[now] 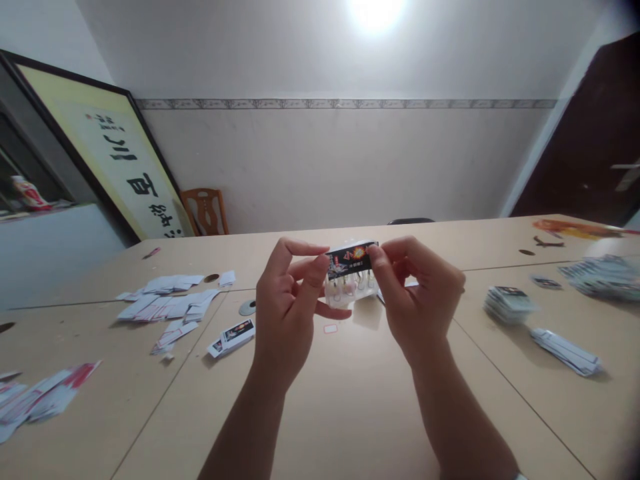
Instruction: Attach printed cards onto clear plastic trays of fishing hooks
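Above the table, both hands pinch a small clear pack of fish hooks topped by a black printed card. My left hand grips the card's left end between thumb and fingers, with lower fingers reaching behind the pack. At the right end, my right hand presses the card between thumb and forefinger. Several curved hooks with pale beads show through the clear part. On the table left of my left hand lie a few folded black-and-white cards.
Loose white cards spread at left, more paper strips at near left. On the right are a stack of packs, a bundle of white cards and a heap of packs. A small red-edged label lies mid-table.
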The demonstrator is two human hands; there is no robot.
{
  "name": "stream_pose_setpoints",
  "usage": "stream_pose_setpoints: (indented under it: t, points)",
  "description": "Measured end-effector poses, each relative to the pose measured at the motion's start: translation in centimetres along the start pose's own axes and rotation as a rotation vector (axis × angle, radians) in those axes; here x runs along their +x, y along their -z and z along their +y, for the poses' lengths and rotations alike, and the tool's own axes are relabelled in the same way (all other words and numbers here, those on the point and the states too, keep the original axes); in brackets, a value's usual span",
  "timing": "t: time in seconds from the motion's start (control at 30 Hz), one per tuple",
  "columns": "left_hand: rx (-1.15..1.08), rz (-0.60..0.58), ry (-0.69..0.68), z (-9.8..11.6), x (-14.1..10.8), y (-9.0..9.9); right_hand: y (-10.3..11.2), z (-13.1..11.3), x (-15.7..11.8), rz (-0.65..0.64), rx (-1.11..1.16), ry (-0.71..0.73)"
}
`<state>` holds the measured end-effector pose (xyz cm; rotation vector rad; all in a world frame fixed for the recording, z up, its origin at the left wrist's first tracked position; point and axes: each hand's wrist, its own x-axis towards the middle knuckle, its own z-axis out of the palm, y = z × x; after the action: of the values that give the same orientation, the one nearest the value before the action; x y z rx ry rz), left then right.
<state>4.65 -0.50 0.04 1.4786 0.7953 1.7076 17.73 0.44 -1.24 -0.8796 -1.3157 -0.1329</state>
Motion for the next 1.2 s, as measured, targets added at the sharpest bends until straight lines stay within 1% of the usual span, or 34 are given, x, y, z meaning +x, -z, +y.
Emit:
stream_pose_setpoints:
  t: [0.1,0.3,0.47,0.67,0.9,1.2]
  points:
    - [0.008,0.002,-0.002,0.0,0.0,0.0,0.0,0.1,0.0,-0.014,0.015,-0.019]
    - [0.016,-0.005,-0.003,-0.1,-0.1,0.1,-0.2,0.1,0.0,0.013,-0.003,0.003]
    - [0.017,0.011,-0.010,-0.1,-0.2,-0.1,-0.2,0.1,-0.1,0.014,-0.012,0.005]
    - [0.036,0.001,-0.025,-0.1,-0.2,0.1,-0.3,0.2,0.0,0.016,-0.005,0.013]
    - [0.059,-0.081,-0.054,-0.7,0.3,1.0,-0.3,0.1,0.0,0.013,0.004,0.009]
    - [0.061,-0.075,-0.093,-1.0,0.1,1.1,-0.4,0.2,-0.1,0.024,0.006,0.000]
